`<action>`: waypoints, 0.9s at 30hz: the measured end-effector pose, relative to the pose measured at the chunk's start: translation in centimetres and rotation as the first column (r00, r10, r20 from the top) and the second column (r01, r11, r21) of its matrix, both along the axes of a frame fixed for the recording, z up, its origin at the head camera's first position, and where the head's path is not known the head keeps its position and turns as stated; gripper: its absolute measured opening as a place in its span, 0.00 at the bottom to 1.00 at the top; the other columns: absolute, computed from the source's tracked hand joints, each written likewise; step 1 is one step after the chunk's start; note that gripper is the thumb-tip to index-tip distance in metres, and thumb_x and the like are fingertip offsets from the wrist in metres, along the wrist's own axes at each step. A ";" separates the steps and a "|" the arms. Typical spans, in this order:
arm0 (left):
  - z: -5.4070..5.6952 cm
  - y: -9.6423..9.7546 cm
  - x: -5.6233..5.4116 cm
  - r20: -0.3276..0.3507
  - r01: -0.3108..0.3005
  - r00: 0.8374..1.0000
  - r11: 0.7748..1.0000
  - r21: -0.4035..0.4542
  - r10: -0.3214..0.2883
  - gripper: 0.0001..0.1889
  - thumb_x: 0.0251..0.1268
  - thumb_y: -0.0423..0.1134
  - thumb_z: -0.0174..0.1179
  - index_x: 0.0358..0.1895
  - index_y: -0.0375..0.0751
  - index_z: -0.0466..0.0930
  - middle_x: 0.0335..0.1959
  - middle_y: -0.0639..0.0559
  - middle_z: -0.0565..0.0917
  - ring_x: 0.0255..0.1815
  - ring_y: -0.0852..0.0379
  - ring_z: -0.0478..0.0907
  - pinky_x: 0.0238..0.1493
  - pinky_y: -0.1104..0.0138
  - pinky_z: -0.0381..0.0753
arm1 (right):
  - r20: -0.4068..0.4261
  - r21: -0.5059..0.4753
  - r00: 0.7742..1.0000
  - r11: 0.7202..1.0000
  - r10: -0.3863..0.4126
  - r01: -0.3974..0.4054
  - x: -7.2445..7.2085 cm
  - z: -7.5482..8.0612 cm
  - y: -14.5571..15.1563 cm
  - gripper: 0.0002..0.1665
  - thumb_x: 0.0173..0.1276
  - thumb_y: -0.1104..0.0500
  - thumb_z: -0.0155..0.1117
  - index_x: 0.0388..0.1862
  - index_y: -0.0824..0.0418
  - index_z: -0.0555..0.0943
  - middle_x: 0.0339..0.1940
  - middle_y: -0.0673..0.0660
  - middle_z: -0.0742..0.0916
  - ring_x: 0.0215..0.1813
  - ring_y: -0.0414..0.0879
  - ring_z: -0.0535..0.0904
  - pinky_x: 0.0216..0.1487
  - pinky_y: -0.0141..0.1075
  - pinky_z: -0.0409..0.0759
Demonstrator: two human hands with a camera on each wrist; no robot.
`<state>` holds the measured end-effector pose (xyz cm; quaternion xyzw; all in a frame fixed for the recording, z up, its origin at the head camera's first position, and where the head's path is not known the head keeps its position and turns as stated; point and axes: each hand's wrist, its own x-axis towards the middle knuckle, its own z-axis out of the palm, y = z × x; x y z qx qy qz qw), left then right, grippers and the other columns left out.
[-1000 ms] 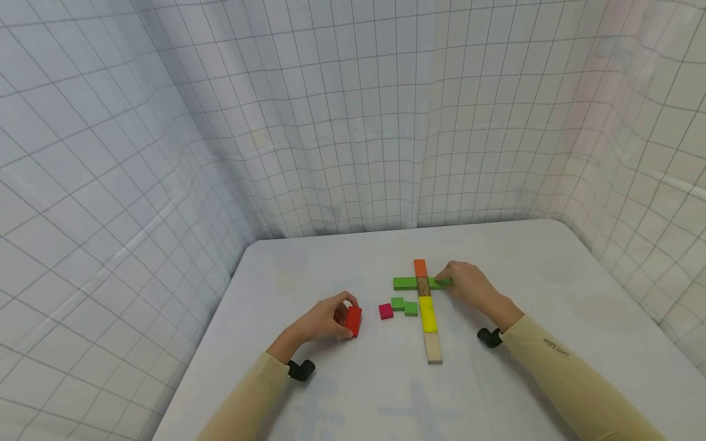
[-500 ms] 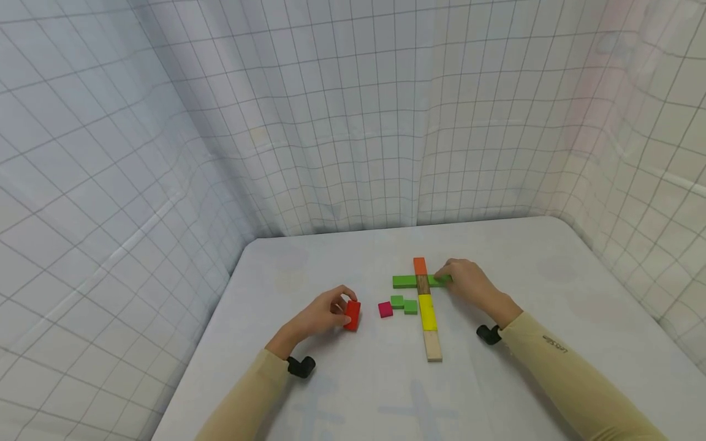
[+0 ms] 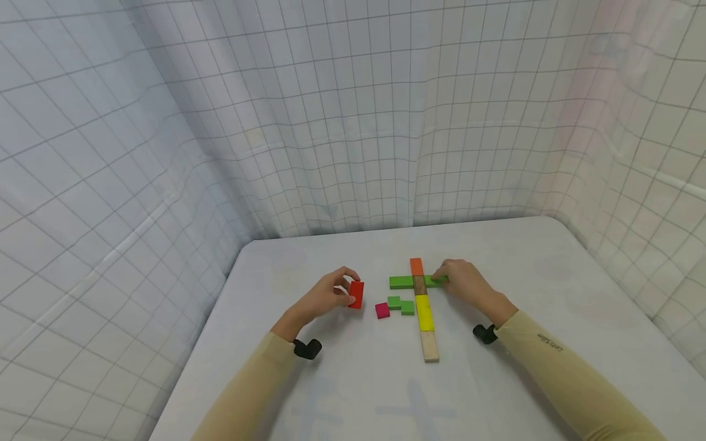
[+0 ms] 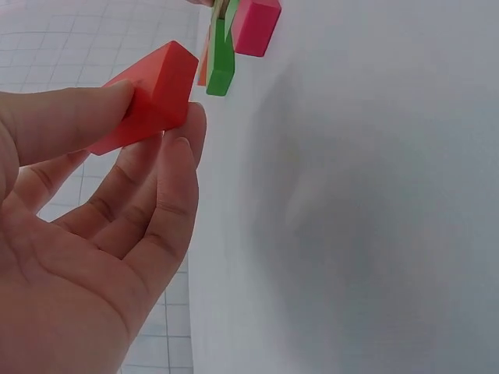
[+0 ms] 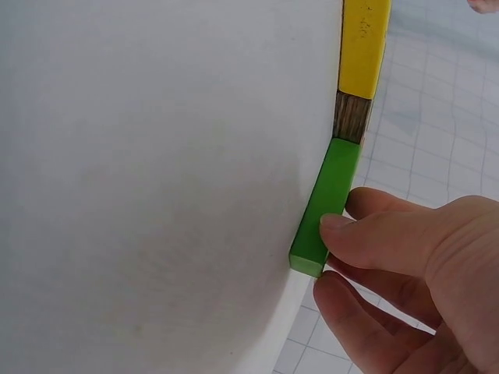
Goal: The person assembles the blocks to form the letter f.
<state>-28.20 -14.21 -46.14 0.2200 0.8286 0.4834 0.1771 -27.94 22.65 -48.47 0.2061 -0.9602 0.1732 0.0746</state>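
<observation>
My left hand (image 3: 322, 300) pinches a red block (image 3: 356, 295) between thumb and fingertips. The left wrist view shows this red block (image 4: 152, 97) tilted and raised off the table. My right hand (image 3: 466, 282) grips the outer end of a long green block (image 3: 432, 282), thumb on its top and fingers along its side. That green block (image 5: 327, 195) meets a brown block (image 5: 352, 117) at its other end. Around the brown piece lie an orange block (image 3: 416, 266), another green block (image 3: 401, 282) and a yellow block (image 3: 424, 312), forming a cross with a plain wooden block (image 3: 429, 347).
Between the left hand and the cross lie a crimson cube (image 3: 382, 310) and two small green blocks, one (image 3: 394, 302) touching the other (image 3: 407, 307) at a corner. A white table (image 3: 342, 392) bears everything, with gridded white curtains (image 3: 331, 122) around it.
The left hand has lifted the red block and carried it forward, away from the body. The right hand keeps its place on the green block, and the cross looks unchanged.
</observation>
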 end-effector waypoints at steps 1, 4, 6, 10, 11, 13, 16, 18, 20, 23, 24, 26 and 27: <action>0.1 0.2 -0.1 0.000 0.002 1.000 1.000 0.003 -0.002 0.20 0.68 0.31 0.63 0.59 0.54 0.74 0.51 0.46 0.78 0.48 0.46 0.80 0.48 0.55 0.82 | -0.001 0.002 1.000 1.000 0.000 0.000 0.0 0.0 0.0 0.17 0.59 0.75 0.71 0.45 0.60 0.90 0.41 0.53 0.89 0.45 0.50 0.84 0.49 0.44 0.82; 0.3 0.7 -0.3 0.003 -0.004 1.000 1.000 0.006 0.004 0.20 0.68 0.32 0.63 0.59 0.54 0.74 0.51 0.46 0.78 0.47 0.47 0.80 0.49 0.54 0.82 | -0.002 0.005 1.000 1.000 -0.001 0.001 0.0 0.0 0.0 0.17 0.58 0.75 0.71 0.45 0.61 0.90 0.41 0.54 0.88 0.45 0.50 0.84 0.49 0.44 0.82; 0.5 1.0 -0.5 0.001 -0.010 1.000 1.000 0.006 0.010 0.20 0.68 0.32 0.63 0.60 0.52 0.73 0.51 0.46 0.79 0.48 0.47 0.80 0.49 0.55 0.82 | -0.005 0.003 1.000 1.000 -0.003 0.003 0.0 0.0 0.0 0.17 0.58 0.75 0.71 0.45 0.61 0.90 0.41 0.54 0.88 0.45 0.50 0.84 0.49 0.44 0.82; 0.8 1.7 -1.0 0.000 -0.026 1.000 1.000 0.016 0.026 0.20 0.69 0.32 0.63 0.60 0.53 0.73 0.51 0.46 0.79 0.49 0.47 0.80 0.49 0.57 0.82 | -0.011 -0.005 1.000 1.000 -0.002 0.002 -0.1 -0.1 0.0 0.17 0.59 0.75 0.71 0.45 0.61 0.90 0.40 0.54 0.88 0.45 0.50 0.84 0.49 0.44 0.82; 0.9 1.8 -1.2 -0.001 -0.029 1.000 0.999 0.018 0.029 0.20 0.69 0.32 0.63 0.60 0.53 0.73 0.51 0.47 0.79 0.49 0.47 0.80 0.49 0.57 0.82 | -0.013 -0.005 1.000 1.000 -0.002 0.002 -0.1 -0.1 0.0 0.17 0.59 0.75 0.71 0.45 0.61 0.90 0.40 0.54 0.88 0.45 0.50 0.84 0.49 0.44 0.82; 1.1 2.1 -1.4 0.001 -0.033 0.999 0.999 0.026 0.033 0.20 0.69 0.33 0.63 0.60 0.53 0.73 0.50 0.46 0.79 0.49 0.47 0.80 0.49 0.57 0.82 | -0.014 -0.005 1.000 1.000 -0.003 0.003 -0.1 -0.1 0.0 0.17 0.58 0.75 0.71 0.45 0.61 0.91 0.40 0.53 0.88 0.45 0.50 0.84 0.49 0.44 0.82; 1.3 2.6 -1.9 -0.002 -0.037 0.999 0.999 0.028 0.038 0.21 0.69 0.33 0.63 0.61 0.51 0.73 0.50 0.46 0.79 0.49 0.48 0.80 0.50 0.58 0.82 | -0.015 0.000 1.000 1.000 0.000 0.000 -0.1 -0.1 -0.1 0.17 0.58 0.75 0.72 0.44 0.61 0.90 0.40 0.53 0.88 0.44 0.50 0.84 0.49 0.44 0.83; 1.4 2.9 -2.1 -0.007 -0.040 0.999 0.999 0.029 0.041 0.21 0.69 0.34 0.64 0.62 0.50 0.72 0.50 0.46 0.79 0.49 0.48 0.80 0.49 0.59 0.82 | -0.017 0.001 1.000 1.000 0.003 -0.003 0.0 -0.1 -0.1 0.17 0.58 0.75 0.72 0.44 0.61 0.91 0.39 0.53 0.88 0.43 0.50 0.84 0.48 0.44 0.83; 1.4 3.3 -2.4 -0.012 -0.046 0.999 0.999 0.030 0.046 0.22 0.69 0.34 0.64 0.63 0.50 0.72 0.50 0.47 0.79 0.50 0.48 0.80 0.50 0.58 0.82 | -0.017 0.001 1.000 1.000 0.005 -0.005 0.0 -0.1 -0.1 0.17 0.57 0.75 0.72 0.44 0.61 0.91 0.39 0.53 0.88 0.43 0.50 0.84 0.48 0.44 0.83; 1.6 3.7 -2.8 -0.018 -0.055 0.998 0.998 0.035 0.055 0.21 0.69 0.35 0.64 0.62 0.52 0.73 0.50 0.47 0.79 0.50 0.49 0.80 0.50 0.57 0.82 | -0.014 0.002 1.000 1.000 0.002 -0.002 0.0 -0.1 -0.1 0.17 0.57 0.75 0.72 0.44 0.61 0.91 0.39 0.53 0.88 0.43 0.50 0.84 0.48 0.44 0.83; 1.7 3.9 -3.0 -0.020 -0.058 0.998 0.998 0.039 0.059 0.21 0.69 0.35 0.64 0.62 0.52 0.73 0.50 0.47 0.79 0.50 0.48 0.80 0.51 0.57 0.81 | -0.013 0.003 1.000 1.000 -0.001 0.001 0.0 -0.1 0.0 0.17 0.58 0.74 0.72 0.44 0.61 0.91 0.39 0.53 0.88 0.43 0.50 0.84 0.48 0.44 0.83; 1.8 4.2 -3.2 -0.024 -0.065 0.997 0.997 0.043 0.066 0.20 0.69 0.35 0.64 0.61 0.52 0.73 0.50 0.47 0.79 0.49 0.49 0.80 0.51 0.57 0.81 | -0.010 0.007 1.000 1.000 -0.004 0.004 -0.1 -0.1 0.0 0.17 0.58 0.74 0.72 0.44 0.61 0.90 0.39 0.53 0.88 0.44 0.50 0.84 0.48 0.44 0.83; 1.9 4.4 -3.4 -0.028 -0.068 0.997 0.997 0.045 0.069 0.20 0.69 0.35 0.64 0.61 0.52 0.73 0.50 0.46 0.79 0.49 0.49 0.80 0.51 0.57 0.81 | -0.009 0.009 1.000 1.000 -0.006 0.006 -0.1 -0.1 0.0 0.17 0.58 0.74 0.72 0.44 0.61 0.90 0.40 0.53 0.88 0.44 0.50 0.84 0.49 0.44 0.82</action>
